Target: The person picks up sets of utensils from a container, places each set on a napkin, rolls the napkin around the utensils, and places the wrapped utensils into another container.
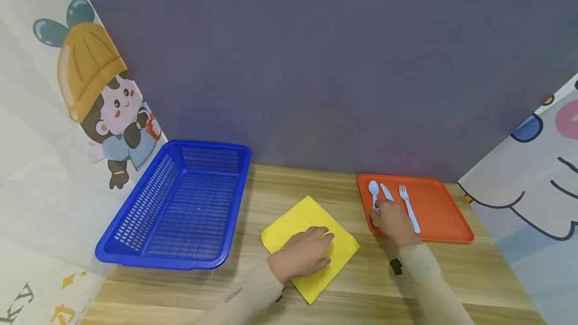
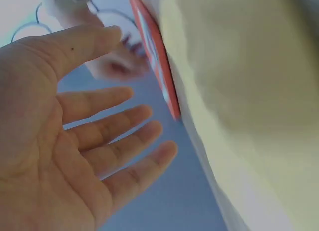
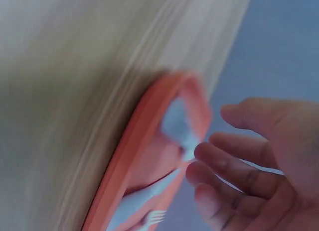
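Observation:
My left hand (image 1: 303, 252) is over a folded yellow square napkin (image 1: 311, 214), its fingers spread and relaxed; the left wrist view shows nothing in the palm. At the left edge of the orange tray (image 1: 440, 214), my right hand (image 1: 394, 222) reaches over the cutlery. On that tray lie a white plastic spoon (image 1: 373, 188), a knife (image 1: 386, 192) and a fork (image 1: 410, 209), roughly side by side. My right thumb and fingers stand apart in the right wrist view, fingertips close to the spoon (image 3: 174, 122). The hand covers the lower part of the knife in the head view.
A blue plastic basket (image 1: 194, 214) with perforated sides stands at the left of the wooden table (image 1: 289, 179). Behind the table rises a grey wall (image 1: 307, 64). Cartoon-printed white panels (image 1: 36, 129) flank both sides.

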### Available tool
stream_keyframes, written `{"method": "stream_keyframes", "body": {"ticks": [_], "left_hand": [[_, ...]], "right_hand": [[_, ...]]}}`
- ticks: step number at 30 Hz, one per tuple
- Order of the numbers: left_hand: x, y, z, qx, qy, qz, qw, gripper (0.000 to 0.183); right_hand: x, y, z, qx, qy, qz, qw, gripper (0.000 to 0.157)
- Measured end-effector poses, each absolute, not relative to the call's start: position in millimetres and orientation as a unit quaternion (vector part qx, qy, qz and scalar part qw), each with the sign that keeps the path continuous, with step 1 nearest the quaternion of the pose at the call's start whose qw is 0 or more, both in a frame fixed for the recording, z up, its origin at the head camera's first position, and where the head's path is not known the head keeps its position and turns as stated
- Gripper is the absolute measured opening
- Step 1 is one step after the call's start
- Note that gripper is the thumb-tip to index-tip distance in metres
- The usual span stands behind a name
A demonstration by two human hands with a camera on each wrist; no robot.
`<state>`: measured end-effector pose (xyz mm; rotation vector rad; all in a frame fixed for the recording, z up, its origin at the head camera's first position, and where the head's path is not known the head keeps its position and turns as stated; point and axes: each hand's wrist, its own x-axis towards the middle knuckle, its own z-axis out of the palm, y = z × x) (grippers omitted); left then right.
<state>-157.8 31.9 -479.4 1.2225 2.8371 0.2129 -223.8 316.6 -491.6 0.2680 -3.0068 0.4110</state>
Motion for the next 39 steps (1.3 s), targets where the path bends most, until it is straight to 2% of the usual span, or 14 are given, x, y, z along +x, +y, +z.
{"method": "stream_keyframes", "body": {"ticks": [7,11,14,20,30,36,39], "left_hand": [[-172.8,104.3,-485.4,0.457,0.889,0.016,0.001,0.051],[-177.2,128.4,-491.7,0.445,0.896,-0.013,0.011,0.053],[-178.2,137.4,-493.2,0.430,0.902,-0.025,0.027,0.051],[-177.0,143.8,-494.8,0.418,0.907,-0.026,0.038,0.049],[-181.1,143.6,-496.0,0.422,0.905,-0.007,0.043,0.056],[-181.0,118.8,-487.4,0.417,0.908,0.010,0.036,0.050],[-177.6,99.0,-484.2,0.408,0.912,0.020,0.024,0.049]], "right_hand": [[-255.5,335.1,-496.8,0.061,-0.991,0.117,0.008,0.027],[-264.2,332.3,-498.1,0.038,-0.991,0.126,-0.033,0.032],[-267.4,328.0,-497.8,0.032,-0.989,0.135,-0.043,0.034],[-267.6,321.3,-498.7,0.021,-0.989,0.139,-0.036,0.034],[-263.8,321.6,-493.3,-0.011,-0.987,0.159,-0.019,0.031],[-249.9,301.7,-469.8,0.017,-0.985,0.174,0.004,0.036],[-240.6,284.7,-461.9,0.028,-0.983,0.181,0.015,0.033]]}}
